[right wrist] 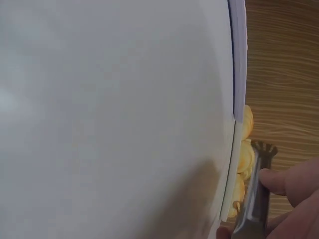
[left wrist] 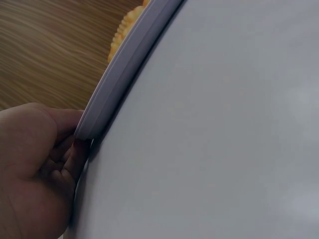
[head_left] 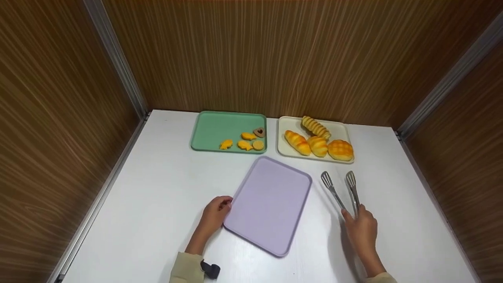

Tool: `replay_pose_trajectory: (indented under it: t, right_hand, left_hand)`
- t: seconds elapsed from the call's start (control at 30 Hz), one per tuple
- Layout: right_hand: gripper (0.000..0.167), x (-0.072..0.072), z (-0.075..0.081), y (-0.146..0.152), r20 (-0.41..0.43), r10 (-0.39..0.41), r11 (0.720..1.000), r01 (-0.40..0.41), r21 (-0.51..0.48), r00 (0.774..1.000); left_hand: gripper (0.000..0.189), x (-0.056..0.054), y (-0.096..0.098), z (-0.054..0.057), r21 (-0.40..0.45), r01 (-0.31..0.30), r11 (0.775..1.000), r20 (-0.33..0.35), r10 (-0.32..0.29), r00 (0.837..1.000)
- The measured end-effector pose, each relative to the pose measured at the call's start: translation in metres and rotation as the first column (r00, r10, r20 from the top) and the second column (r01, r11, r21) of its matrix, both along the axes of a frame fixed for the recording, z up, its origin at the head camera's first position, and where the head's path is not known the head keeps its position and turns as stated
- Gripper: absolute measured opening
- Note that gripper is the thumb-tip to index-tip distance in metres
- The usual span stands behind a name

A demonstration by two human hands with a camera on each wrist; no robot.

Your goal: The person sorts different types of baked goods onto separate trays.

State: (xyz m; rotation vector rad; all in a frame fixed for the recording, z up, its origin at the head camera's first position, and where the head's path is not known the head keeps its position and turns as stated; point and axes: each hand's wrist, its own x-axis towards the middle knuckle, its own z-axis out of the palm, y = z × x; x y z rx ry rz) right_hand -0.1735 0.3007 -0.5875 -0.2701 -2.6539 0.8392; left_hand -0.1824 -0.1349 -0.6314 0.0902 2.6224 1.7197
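Observation:
A lilac tray (head_left: 271,204) lies at an angle on the white table, nothing on it. At its left side my left hand (head_left: 215,214) pinches the rim; in the left wrist view the thumb is over the tray edge (left wrist: 112,84) and fingers are curled below it. To the right of the tray, my right hand (head_left: 361,228) holds metal tongs (head_left: 352,182) with slotted ends, their two arms spread apart and pointing away from me. Nothing is between the tongs' ends. The tongs (right wrist: 256,199) also show in the right wrist view, gripped by thumb and fingers.
Behind, a cream tray (head_left: 289,124) bears several breads, including a checked bun (head_left: 340,150) and a ridged roll (head_left: 315,127). Beside it a green tray (head_left: 220,127) holds fish-shaped cookies (head_left: 248,136), a round cookie (head_left: 258,145) and a heart-centred one (head_left: 259,132). Wood-grain panels (head_left: 251,59) enclose the table.

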Motion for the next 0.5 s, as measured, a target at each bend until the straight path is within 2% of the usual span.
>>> replay_pose_trajectory:
  t: [0.23,0.5]
  right_hand:
    - [0.055,-0.0002,-0.0059,-0.0016,0.047,-0.001,0.999,-0.001,0.034,0.999]
    - [0.067,-0.0029,-0.0067,-0.0005,0.15,-0.033,0.999,0.027,0.042,0.988]
  left_hand:
    - [0.025,-0.0012,0.0014,0.0016,-0.014,-0.017,1.0,-0.02,0.017,1.0]
    - [0.026,0.0014,0.0032,0.0003,-0.02,-0.015,1.0,-0.016,0.014,1.0]
